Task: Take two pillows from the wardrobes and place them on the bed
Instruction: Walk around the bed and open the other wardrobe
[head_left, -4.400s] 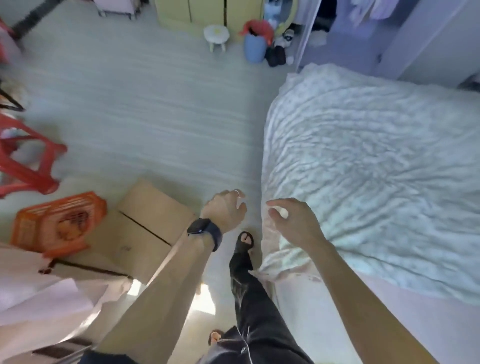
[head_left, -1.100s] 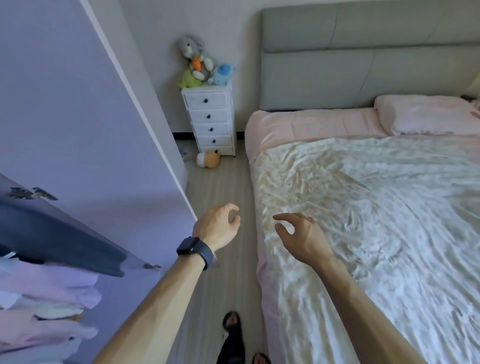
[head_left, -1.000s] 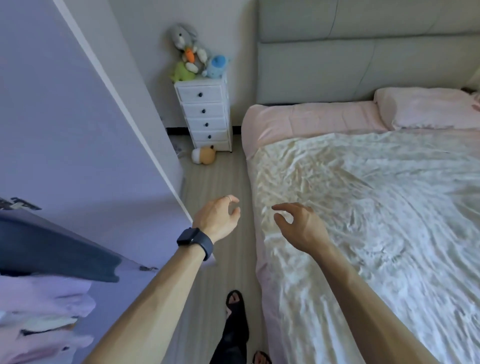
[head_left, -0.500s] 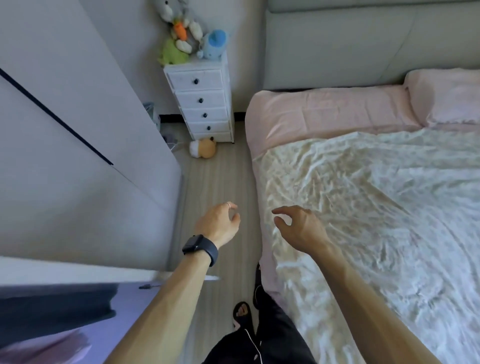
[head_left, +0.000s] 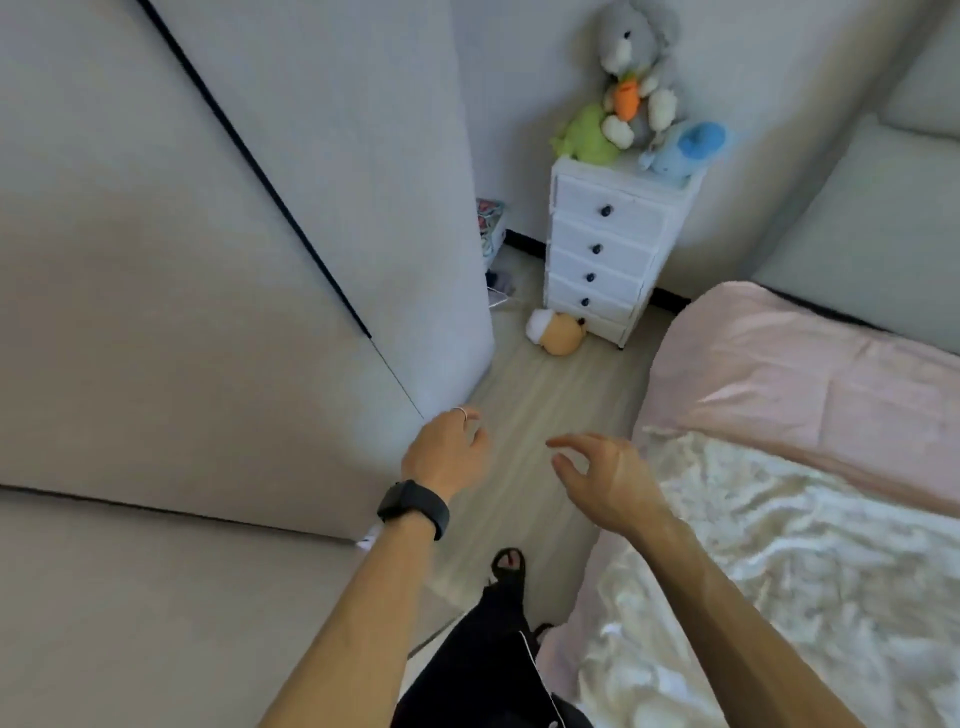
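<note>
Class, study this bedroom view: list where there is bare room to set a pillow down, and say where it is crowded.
The pink sheet between the headboard and the crumpled quilt lies bare. The floor strip between the wardrobe and the bed is free. Crowded: the drawer chest, its top filled with plush toys; another plush lies at its foot.

No text, label, brand or number is being shown legibly; the print on the patterned item (head_left: 491, 228) beside the wardrobe (head_left: 363, 156) is being rendered too blurred for reading.

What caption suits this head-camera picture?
Left hand and right hand, both empty, hover between the wardrobe doors and the bed.
</note>
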